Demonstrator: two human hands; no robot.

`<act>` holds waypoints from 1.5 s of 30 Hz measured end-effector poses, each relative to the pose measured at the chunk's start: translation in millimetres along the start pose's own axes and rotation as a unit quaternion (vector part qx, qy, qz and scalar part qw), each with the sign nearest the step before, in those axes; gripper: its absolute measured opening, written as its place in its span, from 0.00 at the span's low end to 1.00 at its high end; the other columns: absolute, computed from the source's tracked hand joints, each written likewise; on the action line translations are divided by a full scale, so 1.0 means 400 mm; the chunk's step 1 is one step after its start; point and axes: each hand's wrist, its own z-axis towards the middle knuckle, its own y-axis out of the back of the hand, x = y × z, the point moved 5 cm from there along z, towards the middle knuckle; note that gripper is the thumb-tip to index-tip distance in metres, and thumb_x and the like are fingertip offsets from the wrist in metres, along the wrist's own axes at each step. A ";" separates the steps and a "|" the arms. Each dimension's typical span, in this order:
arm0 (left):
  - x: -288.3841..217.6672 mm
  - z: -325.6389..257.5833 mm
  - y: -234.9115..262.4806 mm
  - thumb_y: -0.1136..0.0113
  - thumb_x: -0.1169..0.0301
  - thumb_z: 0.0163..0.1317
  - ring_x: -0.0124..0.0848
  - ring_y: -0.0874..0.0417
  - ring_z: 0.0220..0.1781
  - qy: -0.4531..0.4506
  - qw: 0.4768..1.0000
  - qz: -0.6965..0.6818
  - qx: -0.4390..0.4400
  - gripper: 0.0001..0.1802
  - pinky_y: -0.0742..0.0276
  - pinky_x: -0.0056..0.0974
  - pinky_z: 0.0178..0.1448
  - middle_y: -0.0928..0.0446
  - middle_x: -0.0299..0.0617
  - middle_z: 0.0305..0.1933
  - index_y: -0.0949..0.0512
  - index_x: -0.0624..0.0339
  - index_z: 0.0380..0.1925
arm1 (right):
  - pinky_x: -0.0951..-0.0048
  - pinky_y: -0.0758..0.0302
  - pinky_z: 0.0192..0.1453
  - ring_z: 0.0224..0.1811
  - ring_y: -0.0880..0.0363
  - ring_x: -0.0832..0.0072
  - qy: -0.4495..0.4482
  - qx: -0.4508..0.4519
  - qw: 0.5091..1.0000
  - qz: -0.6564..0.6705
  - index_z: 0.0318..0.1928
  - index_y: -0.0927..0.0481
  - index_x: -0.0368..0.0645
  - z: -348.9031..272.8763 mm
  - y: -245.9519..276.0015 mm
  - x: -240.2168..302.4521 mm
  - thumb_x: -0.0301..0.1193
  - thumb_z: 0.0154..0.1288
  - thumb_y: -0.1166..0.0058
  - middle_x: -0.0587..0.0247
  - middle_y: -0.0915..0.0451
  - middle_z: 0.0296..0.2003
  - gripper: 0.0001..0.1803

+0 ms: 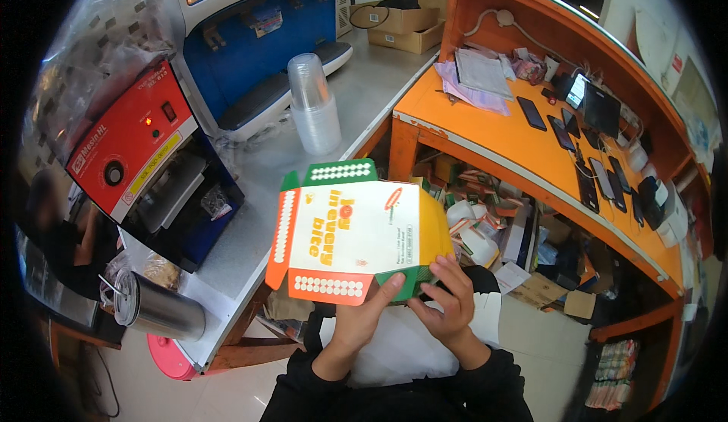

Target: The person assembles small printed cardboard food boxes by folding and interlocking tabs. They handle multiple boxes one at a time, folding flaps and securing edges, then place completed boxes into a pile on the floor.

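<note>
Btwn grey counter (364, 88) & orange desk (485, 130), part-folded carton (356, 232) is up in both hands. Risk (my guess): thin card could crease/tear at green corner flap (412, 278) if pressed too hard; far end, unsupported, may dip if grip slips. L hand (358, 327): part-closed, thumb on flap, other fingers mostly hidden. R hand (449, 301): half-curled, fingers at yellow/green corner; force n/a, can't tell.

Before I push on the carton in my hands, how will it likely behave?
The carton looks like thin card, so it's probably light. Its outspread flaps likely bend at their creases; the flat white panel should stay stiffer.
</note>
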 end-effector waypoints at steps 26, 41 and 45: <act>-0.007 -0.020 0.031 0.40 0.70 0.59 0.32 0.23 0.44 -0.191 0.923 0.326 -0.067 0.14 0.29 0.36 0.49 0.24 0.42 0.43 0.27 0.62 0.44 | 0.52 0.31 0.60 0.38 0.24 0.68 -0.121 -0.058 0.986 0.102 0.31 0.19 0.43 0.049 0.033 0.015 0.20 0.39 0.37 0.63 0.25 0.32 0.13; 0.025 -0.020 0.030 0.41 0.70 0.60 0.32 0.22 0.40 -0.159 0.930 0.306 -0.126 0.10 0.28 0.37 0.45 0.22 0.41 0.36 0.25 0.63 0.39 | 0.43 0.48 0.66 0.64 0.39 0.57 -0.169 0.112 0.979 -0.028 0.61 0.35 0.41 0.009 -0.053 0.044 0.26 0.53 0.44 0.48 0.41 0.62 0.32; 0.046 -0.013 0.028 0.41 0.70 0.60 0.32 0.21 0.39 -0.115 0.942 0.285 -0.139 0.09 0.28 0.37 0.44 0.22 0.40 0.34 0.24 0.63 0.37 | 0.48 0.46 0.67 0.64 0.38 0.57 -0.144 0.101 0.980 0.088 0.58 0.32 0.42 0.011 -0.013 0.025 0.29 0.53 0.41 0.50 0.39 0.62 0.30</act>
